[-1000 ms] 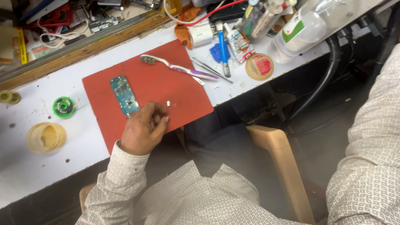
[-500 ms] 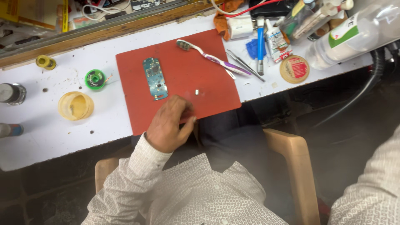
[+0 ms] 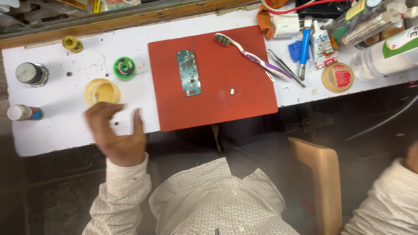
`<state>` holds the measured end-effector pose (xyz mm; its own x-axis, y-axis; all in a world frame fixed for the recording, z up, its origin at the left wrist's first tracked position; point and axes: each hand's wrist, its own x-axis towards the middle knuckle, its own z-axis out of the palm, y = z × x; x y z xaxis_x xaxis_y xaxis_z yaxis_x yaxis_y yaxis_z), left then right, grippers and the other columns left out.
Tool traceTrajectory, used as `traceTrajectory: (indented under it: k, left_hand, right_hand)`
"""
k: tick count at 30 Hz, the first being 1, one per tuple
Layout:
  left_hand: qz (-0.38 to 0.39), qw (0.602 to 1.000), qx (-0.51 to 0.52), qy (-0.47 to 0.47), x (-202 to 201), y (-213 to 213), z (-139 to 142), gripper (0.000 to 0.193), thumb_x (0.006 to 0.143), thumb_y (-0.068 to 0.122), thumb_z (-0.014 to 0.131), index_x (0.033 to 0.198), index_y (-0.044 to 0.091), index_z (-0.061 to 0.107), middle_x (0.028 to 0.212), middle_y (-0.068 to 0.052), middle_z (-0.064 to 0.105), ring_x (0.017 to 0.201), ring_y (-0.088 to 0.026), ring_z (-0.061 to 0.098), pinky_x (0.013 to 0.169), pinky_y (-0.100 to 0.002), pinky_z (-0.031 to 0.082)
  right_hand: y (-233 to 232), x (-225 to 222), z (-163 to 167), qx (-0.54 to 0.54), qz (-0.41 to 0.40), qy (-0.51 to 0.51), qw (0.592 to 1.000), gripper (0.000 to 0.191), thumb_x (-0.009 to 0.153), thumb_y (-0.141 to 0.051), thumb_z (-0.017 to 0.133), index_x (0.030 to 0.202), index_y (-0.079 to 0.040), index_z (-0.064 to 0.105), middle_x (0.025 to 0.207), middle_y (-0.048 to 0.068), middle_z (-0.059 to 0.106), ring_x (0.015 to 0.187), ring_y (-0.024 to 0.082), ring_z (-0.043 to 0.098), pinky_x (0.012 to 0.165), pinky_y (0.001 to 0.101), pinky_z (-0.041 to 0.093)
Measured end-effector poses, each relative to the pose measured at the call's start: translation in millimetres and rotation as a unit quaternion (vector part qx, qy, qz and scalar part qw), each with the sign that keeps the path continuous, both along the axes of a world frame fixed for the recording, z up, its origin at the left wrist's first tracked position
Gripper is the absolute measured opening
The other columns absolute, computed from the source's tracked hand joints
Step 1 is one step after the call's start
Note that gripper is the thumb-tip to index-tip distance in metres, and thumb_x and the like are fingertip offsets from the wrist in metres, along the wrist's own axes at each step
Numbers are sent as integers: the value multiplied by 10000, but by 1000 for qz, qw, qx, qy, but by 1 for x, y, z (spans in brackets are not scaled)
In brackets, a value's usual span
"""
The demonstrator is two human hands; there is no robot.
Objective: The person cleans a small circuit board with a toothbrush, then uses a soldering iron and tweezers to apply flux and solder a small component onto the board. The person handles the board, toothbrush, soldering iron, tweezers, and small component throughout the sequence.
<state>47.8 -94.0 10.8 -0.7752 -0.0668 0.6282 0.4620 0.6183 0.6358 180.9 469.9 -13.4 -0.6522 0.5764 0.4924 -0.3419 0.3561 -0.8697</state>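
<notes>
The left hand (image 3: 115, 135) hovers over the near edge of the white desk (image 3: 56, 126), fingers spread and curled, holding nothing; it is blurred, so the fingertips are hard to make out. Nearest to it is a yellow lid (image 3: 102, 91), just beyond the fingers, and a green solder reel (image 3: 124, 67) lies farther back. The right hand is almost wholly cut off at the right edge of the frame: only a sliver above a patterned sleeve (image 3: 383, 204) shows, and whether it is spread or closed cannot be told.

The circuit board (image 3: 188, 72) lies flat on the red mat (image 3: 217, 109), well apart from the left hand. A small silver part (image 3: 232, 92) sits on the mat to the board's right; its kind is too small to tell. A toothbrush (image 3: 252, 56) lies across the mat's far right corner, with tweezers (image 3: 285, 67) beside it. The bottles at the far right are cut off by the frame.
</notes>
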Motion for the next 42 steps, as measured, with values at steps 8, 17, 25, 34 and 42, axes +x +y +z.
traceTrajectory:
  k: [8, 17, 25, 34, 42]
  left_hand:
    - [-121, 981, -128, -79, -10, 52, 5, 316, 811, 179, 847, 1060, 59, 693, 1179, -140, 589, 1041, -328, 579, 878, -452, 455]
    - [-164, 979, -111, -50, 28, 59, -10, 217, 814, 152, 855, 962, 99, 704, 1139, -81, 620, 1003, -269, 598, 869, -415, 464]
    - [44, 998, -22, 40, 23, 1, -38, 523, 856, 146, 916, 1251, 13, 600, 1266, -149, 578, 1236, -346, 549, 1047, -447, 481]
    - [107, 992, -40, -53, -22, -43, -30, 1256, 755, 278, 1038, 1615, 12, 162, 1577, -255, 285, 1451, -425, 373, 1196, -523, 422]
    - [163, 962, -91, -199, -35, -49, -27, 889, 778, 216, 1006, 1465, 34, 470, 1427, -183, 517, 1359, -365, 469, 1158, -523, 397]
  right_hand:
    - [-161, -60, 41, 195, 122, -135, 964, 71, 966, 18, 743, 1037, 24, 748, 1022, 106, 731, 712, 174, 561, 655, 255, 419]
    - [-247, -101, 66, 230, 321, -94, 914, 169, 853, 46, 775, 1012, 2, 740, 1092, 118, 711, 957, 186, 720, 802, 267, 626]
    - [-241, -107, 69, 252, 250, -92, 931, 171, 886, 35, 785, 1047, 5, 735, 1112, 120, 712, 1042, 227, 714, 926, 299, 564]
    - [-265, -119, 80, 269, 275, -87, 919, 230, 860, 10, 803, 1076, 5, 727, 1149, 127, 695, 1088, 236, 698, 949, 319, 563]
    - [-247, -112, 71, 206, 190, -96, 955, 190, 944, 33, 794, 1126, 12, 740, 1197, 110, 702, 1054, 175, 678, 941, 269, 546]
